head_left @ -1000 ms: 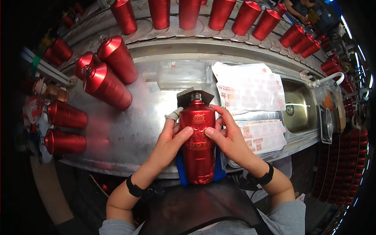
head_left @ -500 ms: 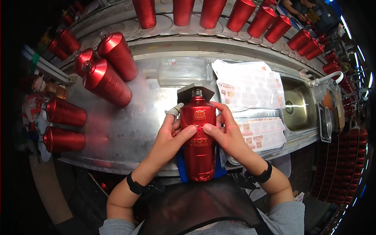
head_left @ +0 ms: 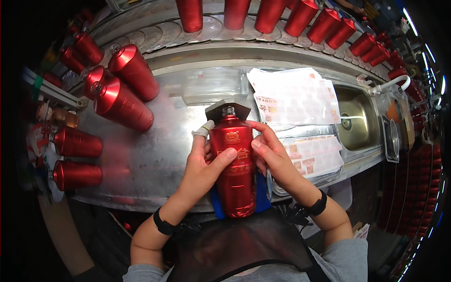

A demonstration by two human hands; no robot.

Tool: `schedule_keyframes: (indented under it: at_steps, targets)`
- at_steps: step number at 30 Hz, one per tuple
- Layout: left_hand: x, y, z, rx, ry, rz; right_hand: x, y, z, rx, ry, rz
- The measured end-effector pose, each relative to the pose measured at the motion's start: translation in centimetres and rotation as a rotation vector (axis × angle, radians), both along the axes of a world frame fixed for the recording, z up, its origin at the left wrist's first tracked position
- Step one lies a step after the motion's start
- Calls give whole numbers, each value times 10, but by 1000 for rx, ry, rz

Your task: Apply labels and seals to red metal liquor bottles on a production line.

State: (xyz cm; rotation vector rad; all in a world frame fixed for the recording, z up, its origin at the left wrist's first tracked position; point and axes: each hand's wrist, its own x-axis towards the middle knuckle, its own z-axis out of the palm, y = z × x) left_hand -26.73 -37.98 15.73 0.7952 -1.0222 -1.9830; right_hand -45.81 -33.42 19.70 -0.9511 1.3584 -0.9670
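Note:
A shiny red bottle point(head_left: 237, 190) with gold lettering leans back in front of me, its uncapped glass neck against a dark angular rest point(head_left: 215, 113). Its base lies over a blue cloth point(head_left: 265, 203) at the table's edge. My left hand point(head_left: 202, 157) grips the bottle's left side, thumb pressed on the gold lettering; a white wrap covers its index fingertip. From the right, my right hand point(head_left: 271, 150) holds the bottle, its thumb at the edge of the front and its index finger at the shoulder. The fingers behind the bottle are partly hidden.
Several red bottles point(head_left: 123, 104) stand at the left of the metal table point(head_left: 155, 174), and two more point(head_left: 77, 175) lie near its left edge. Sticker sheets point(head_left: 296, 98) lie right, beside a sink point(head_left: 359, 115). A clear tray point(head_left: 213, 84) sits behind. Bottles line the conveyor point(head_left: 216, 29).
My right thumb has shifted right, from the middle of the bottle to its edge, uncovering the gold lettering. Bottles on the conveyor have shifted right in view.

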Motion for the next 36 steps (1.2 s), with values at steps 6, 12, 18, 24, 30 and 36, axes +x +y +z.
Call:
schedule_keyframes:
  at_steps: [6,12,18,24,30,36]
  targets:
    - [-12,2,3,-64,-92,61,0,3,-6,-59,78,-18]
    - [-9,1,3,-98,-139,26,-2,6,-5,-90,28,0]
    - [-9,-1,6,-44,-105,18,-15,6,1,39,-151,13]
    - [-10,1,7,-55,-107,3,-5,5,0,-35,20,6]
    - [-4,2,8,-96,-122,-11,1,5,-6,-100,85,-23]
    - [11,-2,-1,165,138,-93,3,3,0,-90,223,-2]
